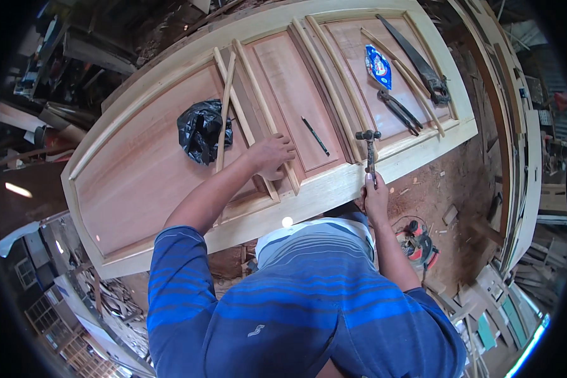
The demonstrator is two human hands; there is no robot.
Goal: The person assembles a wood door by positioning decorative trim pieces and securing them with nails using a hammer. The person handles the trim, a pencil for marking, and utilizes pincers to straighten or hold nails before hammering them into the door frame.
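A panelled wooden door (pixel 252 223) lies flat in front of me. My right hand (pixel 376 196) is closed round the handle of a hammer (pixel 370 143), its head raised over the door's near edge. My left hand (pixel 273 155) grips a thin wooden moulding strip (pixel 258 94) along the side of a panel, fingers curled over it. Just right of that hand lies a dark pencil (pixel 315 137). To its left, a loose strip (pixel 226 107) rests across another strip, beside a crumpled black plastic bag (pixel 203 131).
On the door's right part lie pincers (pixel 399 112), a blue packet (pixel 378 66), a handsaw (pixel 416 60) and loose strips (pixel 404 72). A red and black power tool (pixel 418 244) stands on the dirt floor by my right arm. Long boards (pixel 516 157) lean at the right; scrap wood (pixel 113 293) lies lower left.
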